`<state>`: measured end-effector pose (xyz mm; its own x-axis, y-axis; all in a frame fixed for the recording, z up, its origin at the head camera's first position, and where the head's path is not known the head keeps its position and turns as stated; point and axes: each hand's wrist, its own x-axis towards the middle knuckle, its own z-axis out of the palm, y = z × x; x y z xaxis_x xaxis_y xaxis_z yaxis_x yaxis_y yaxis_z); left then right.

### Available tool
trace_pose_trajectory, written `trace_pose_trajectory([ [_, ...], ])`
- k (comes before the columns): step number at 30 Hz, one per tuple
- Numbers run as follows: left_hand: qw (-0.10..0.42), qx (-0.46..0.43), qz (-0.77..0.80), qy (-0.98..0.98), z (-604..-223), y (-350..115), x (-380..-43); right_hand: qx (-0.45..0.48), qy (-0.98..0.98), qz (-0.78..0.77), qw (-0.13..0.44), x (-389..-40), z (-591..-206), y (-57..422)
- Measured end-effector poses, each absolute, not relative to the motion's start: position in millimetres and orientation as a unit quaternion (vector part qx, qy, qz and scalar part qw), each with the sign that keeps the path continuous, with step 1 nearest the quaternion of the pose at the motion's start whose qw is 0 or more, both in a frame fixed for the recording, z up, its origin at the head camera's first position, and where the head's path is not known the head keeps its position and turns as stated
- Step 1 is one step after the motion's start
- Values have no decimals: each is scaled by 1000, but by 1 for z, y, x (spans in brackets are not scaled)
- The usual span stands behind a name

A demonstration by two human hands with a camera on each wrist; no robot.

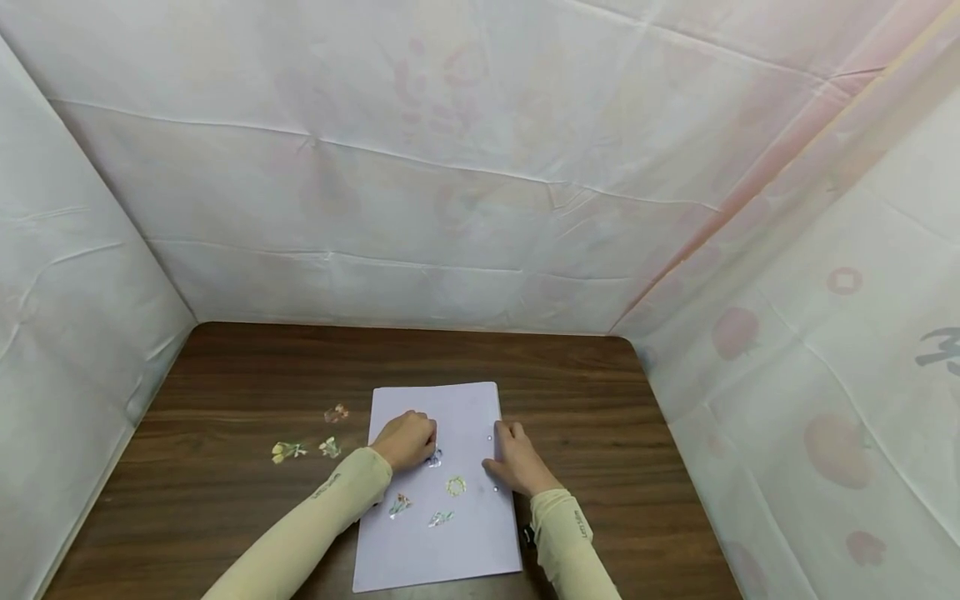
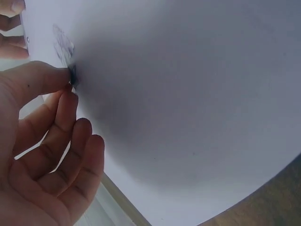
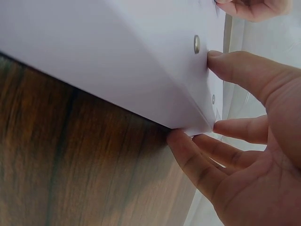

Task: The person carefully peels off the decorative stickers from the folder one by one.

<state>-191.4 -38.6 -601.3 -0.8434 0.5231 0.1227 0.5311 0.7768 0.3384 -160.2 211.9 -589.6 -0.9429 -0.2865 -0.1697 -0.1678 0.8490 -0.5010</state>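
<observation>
A white binder [image 1: 480, 542] with metal rivets along its right side lies on the table. My left hand [image 1: 407, 440] is over its middle, thumb and index finger pinching a clear flower sticker [image 2: 63, 44] with a dark bluish end; the fingertips hide part of it. The sticker is close against the cover. My right hand [image 1: 521, 462] holds the binder's right edge, thumb on the cover near a rivet [image 3: 196, 44] and fingers along the spine. Lower on the cover lie a round wreath sticker [image 1: 456, 486], a reddish flower sticker [image 1: 400, 505] and a pale green sticker [image 1: 441, 518].
Left of the binder on the brown wooden table [image 1: 600, 400] lie a yellow flower sticker [image 1: 287, 451], a pale yellow-green one [image 1: 330, 447] and a reddish-brown one [image 1: 336, 413]. White printed sheeting [image 1: 420, 200] hangs around the table's back and sides.
</observation>
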Motion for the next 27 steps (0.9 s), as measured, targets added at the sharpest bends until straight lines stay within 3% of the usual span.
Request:
trace_pose_trajectory([
  [10,67,-301,-133,-942,-604,-37,-191,-127,955,-243,109,-161,-592,212],
  [27,48,-314,-77,-945,-607,-30,-193,-127,956,-241,104,-160,-591,210],
])
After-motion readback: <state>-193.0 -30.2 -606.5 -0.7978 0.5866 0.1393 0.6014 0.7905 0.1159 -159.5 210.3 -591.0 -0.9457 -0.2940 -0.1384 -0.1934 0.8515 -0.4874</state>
